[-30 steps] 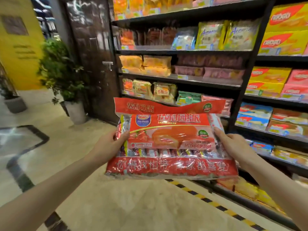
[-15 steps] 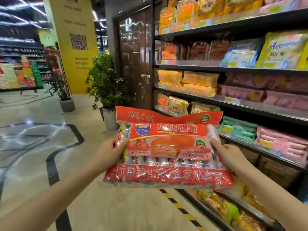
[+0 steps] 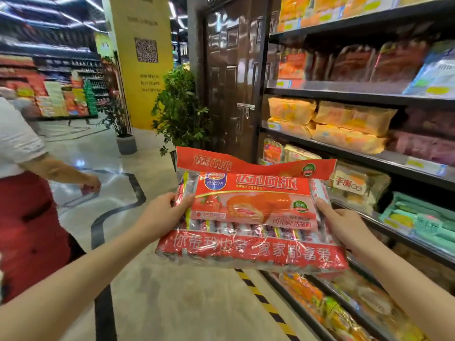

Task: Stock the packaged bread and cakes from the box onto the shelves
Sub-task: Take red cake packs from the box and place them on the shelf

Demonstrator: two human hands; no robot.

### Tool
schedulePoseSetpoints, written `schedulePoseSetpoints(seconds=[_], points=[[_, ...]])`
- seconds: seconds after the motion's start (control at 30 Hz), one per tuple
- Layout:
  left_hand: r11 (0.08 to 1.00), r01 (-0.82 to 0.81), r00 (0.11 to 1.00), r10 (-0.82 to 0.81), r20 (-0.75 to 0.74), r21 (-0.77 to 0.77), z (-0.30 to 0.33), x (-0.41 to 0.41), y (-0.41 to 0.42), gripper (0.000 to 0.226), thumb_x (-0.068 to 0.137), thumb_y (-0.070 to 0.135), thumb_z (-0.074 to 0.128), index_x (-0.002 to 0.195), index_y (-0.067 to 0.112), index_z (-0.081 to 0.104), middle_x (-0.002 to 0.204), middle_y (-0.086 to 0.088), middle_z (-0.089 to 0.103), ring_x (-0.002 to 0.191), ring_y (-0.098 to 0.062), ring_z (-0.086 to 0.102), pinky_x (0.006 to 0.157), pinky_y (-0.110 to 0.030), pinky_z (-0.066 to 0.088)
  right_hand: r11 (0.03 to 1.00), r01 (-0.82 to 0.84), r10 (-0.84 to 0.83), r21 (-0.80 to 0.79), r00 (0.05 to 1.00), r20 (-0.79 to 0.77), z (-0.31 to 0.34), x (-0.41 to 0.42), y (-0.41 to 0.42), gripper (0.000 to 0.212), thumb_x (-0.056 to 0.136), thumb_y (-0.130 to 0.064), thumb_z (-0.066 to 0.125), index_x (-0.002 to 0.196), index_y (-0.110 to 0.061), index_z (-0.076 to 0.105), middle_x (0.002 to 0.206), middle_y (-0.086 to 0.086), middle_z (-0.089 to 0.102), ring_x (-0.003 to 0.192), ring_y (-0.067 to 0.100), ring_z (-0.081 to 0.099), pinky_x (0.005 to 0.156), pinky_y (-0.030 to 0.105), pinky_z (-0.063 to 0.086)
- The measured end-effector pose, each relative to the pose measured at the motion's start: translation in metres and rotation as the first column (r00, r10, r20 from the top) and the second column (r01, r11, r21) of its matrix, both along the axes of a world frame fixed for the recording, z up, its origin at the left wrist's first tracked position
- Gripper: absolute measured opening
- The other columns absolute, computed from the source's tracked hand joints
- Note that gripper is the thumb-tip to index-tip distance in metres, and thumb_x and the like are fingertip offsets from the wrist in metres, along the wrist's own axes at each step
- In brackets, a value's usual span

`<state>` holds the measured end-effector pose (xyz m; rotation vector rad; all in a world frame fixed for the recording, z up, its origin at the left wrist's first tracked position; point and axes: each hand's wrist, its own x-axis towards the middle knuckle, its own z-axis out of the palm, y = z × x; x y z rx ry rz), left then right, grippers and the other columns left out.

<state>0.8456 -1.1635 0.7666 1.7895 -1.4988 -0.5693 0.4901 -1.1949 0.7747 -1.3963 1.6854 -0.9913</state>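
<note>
Item in hand: one large red bag of individually wrapped strawberry cake pies (image 3: 248,220), held flat in the air in front of the shelving unit (image 3: 344,94), not yet on any shelf. The left hand (image 3: 162,212) grips the bag's left edge, thumb on top; the right hand (image 3: 344,225) grips its right edge likewise. The hands are apart, each clamped on the bag.

Shelving status: levels beside the bag already carry yellow bread packs (image 3: 349,126), pink packs (image 3: 426,141) and green packs (image 3: 418,220). The supply box is not in view, so remaining stock cannot be judged. Judgement: this bag's placement is pending.

A person in a red apron (image 3: 27,217) stands left of the bag, well clear of the shelving.
</note>
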Motion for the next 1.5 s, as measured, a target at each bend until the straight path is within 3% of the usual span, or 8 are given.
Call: schedulePoseSetpoints(seconds=[0.2, 0.37, 0.57, 0.73, 0.93, 1.17, 1.4, 1.5], points=[[0.999, 0.047, 0.995, -0.048, 0.082, 0.015, 0.008, 0.036, -0.085, 0.047, 0.087, 0.061, 0.043, 0.097, 0.019, 0.062, 0.073, 0.009, 0.067, 0.059, -0.005, 0.065, 0.05, -0.019, 0.044, 0.999, 0.046, -0.048, 0.027, 0.997, 0.062, -0.001, 0.041, -0.067, 0.056, 0.083, -0.055, 0.057, 0.088, 0.0, 0.067, 0.075, 0.014, 0.072, 0.065, 0.03, 0.07, 0.062, 0.033, 0.054], [0.992, 0.123, 0.992, -0.122, 0.036, -0.005, 0.005, 0.068, -0.158, 0.054, 0.083, 0.063, 0.044, 0.098, 0.015, 0.064, 0.084, 0.0, 0.072, 0.071, -0.015, 0.069, 0.069, -0.033, 0.055, 0.995, 0.093, -0.095, 0.034, 0.994, 0.054, -0.002, 0.064, -0.117, 0.056, 0.083, -0.056, 0.056, 0.089, -0.001, 0.068, 0.078, 0.013, 0.073, 0.069, 0.03, 0.071, 0.075, 0.042, 0.057], [0.983, 0.178, 0.982, -0.175, 0.077, -0.035, -0.01, 0.085, -0.224, 0.057, 0.087, 0.061, 0.043, 0.092, 0.01, 0.068, 0.078, -0.002, 0.072, 0.07, -0.016, 0.067, 0.069, -0.032, 0.053, 0.987, 0.151, -0.153, 0.061, 0.988, 0.023, -0.006, 0.08, -0.165, 0.06, 0.081, -0.058, 0.056, 0.088, 0.0, 0.068, 0.079, 0.015, 0.073, 0.071, 0.032, 0.07, 0.08, 0.047, 0.055], [0.979, 0.2, 0.978, -0.198, 0.069, -0.031, -0.02, 0.081, -0.275, 0.048, 0.092, 0.051, 0.046, 0.086, 0.007, 0.065, 0.067, 0.001, 0.067, 0.061, -0.013, 0.063, 0.055, -0.026, 0.042, 0.979, 0.182, -0.185, 0.093, 0.983, 0.022, -0.016, 0.083, -0.207, 0.061, 0.081, -0.059, 0.057, 0.092, 0.0, 0.066, 0.081, 0.016, 0.073, 0.073, 0.033, 0.07, 0.082, 0.049, 0.055], [0.967, 0.253, 0.966, -0.251, 0.068, -0.018, -0.033, 0.072, -0.351, 0.043, 0.091, 0.052, 0.046, 0.077, 0.014, 0.061, 0.063, 0.005, 0.065, 0.055, -0.008, 0.061, 0.05, -0.022, 0.039, 0.969, 0.217, -0.224, 0.119, 0.973, 0.052, -0.027, 0.078, -0.265, 0.055, 0.082, -0.055, 0.057, 0.095, -0.002, 0.063, 0.084, 0.016, 0.072, 0.074, 0.033, 0.07, 0.077, 0.044, 0.056], [0.944, 0.329, 0.941, -0.327, 0.084, -0.019, -0.034, 0.047, -0.472, 0.049, 0.088, 0.057, 0.047, 0.084, 0.011, 0.065, 0.077, -0.001, 0.071, 0.069, -0.015, 0.067, 0.067, -0.032, 0.053, 0.957, 0.284, -0.289, 0.064, 0.951, 0.113, -0.036, 0.058, -0.344, 0.045, 0.087, -0.048, 0.055, 0.089, -0.004, 0.064, 0.074, 0.01, 0.071, 0.057, 0.019, 0.069, 0.052, 0.026, 0.046], [0.903, 0.429, 0.902, -0.427, 0.064, -0.024, -0.04, 0.01, -0.566, 0.042, 0.088, 0.056, 0.049, 0.085, 0.016, 0.064, 0.079, 0.003, 0.07, 0.073, -0.014, 0.067, 0.065, -0.03, 0.049, 0.921, 0.387, -0.39, 0.047, 0.91, 0.139, -0.043, 0.033, -0.4, 0.039, 0.089, -0.048, 0.053, 0.087, -0.011, 0.063, 0.06, -0.002, 0.071, 0.051, 0.015, 0.068, 0.049, 0.023, 0.046], [0.877, 0.481, 0.876, -0.48, 0.044, -0.017, -0.047, -0.004, -0.594, 0.043, 0.088, 0.056, 0.048, 0.086, 0.016, 0.064, 0.079, 0.004, 0.07, 0.073, -0.014, 0.068, 0.065, -0.03, 0.05, 0.902, 0.428, -0.43, 0.049, 0.89, 0.151, -0.045, 0.027, -0.411, 0.034, 0.09, -0.047, 0.052, 0.084, -0.014, 0.06, 0.067, 0.002, 0.069, 0.05, 0.012, 0.067, 0.045, 0.021, 0.047]])
